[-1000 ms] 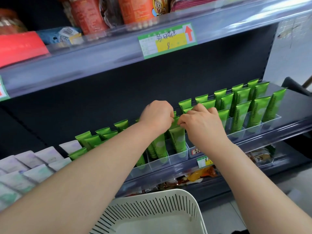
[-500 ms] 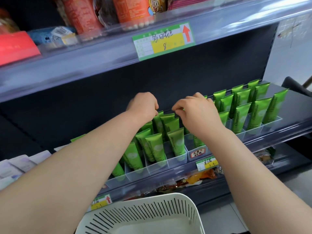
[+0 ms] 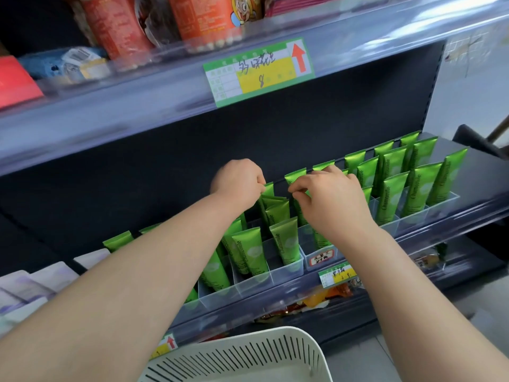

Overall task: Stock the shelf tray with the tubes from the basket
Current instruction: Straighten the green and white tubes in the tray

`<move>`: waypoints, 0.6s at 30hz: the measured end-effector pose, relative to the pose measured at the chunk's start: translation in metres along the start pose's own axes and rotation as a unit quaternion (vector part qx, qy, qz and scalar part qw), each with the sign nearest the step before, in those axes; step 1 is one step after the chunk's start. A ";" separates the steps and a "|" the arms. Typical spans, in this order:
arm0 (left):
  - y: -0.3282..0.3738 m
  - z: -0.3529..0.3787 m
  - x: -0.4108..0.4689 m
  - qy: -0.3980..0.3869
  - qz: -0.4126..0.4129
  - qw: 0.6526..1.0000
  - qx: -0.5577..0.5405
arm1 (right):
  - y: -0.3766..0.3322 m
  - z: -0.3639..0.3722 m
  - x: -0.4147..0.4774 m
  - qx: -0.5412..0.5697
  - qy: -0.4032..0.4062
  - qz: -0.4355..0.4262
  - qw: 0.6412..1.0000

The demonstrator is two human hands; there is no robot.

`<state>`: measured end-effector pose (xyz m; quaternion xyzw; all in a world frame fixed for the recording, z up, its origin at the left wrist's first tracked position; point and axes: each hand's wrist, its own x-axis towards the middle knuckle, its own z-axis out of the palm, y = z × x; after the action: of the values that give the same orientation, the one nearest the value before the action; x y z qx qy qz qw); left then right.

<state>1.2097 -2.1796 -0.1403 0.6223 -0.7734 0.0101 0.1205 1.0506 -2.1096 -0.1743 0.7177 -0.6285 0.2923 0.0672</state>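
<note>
- left hand pinches the crimp of a tube, mid tray, far row
- right hand pinches next tube, just right of it
- tubes between them lean: set each upright, cap down, in its own slot
- light pinch, don't knock near rows
- basket sits near, below the shelf

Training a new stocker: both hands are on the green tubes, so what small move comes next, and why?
Probably straighten the tube the left hand pinches, upright in the tray: the middle tubes lean together, while the right-end rows stand evenly.
</note>
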 end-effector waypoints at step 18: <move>-0.019 -0.011 -0.005 -0.009 -0.034 0.993 -0.114 | -0.031 0.003 0.042 0.017 -0.144 -0.016 0.989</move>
<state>1.2312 -2.1771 -0.1336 0.6307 -0.7488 -0.0879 0.1841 1.0825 -2.1405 -0.1471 0.7632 -0.6149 0.1961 -0.0316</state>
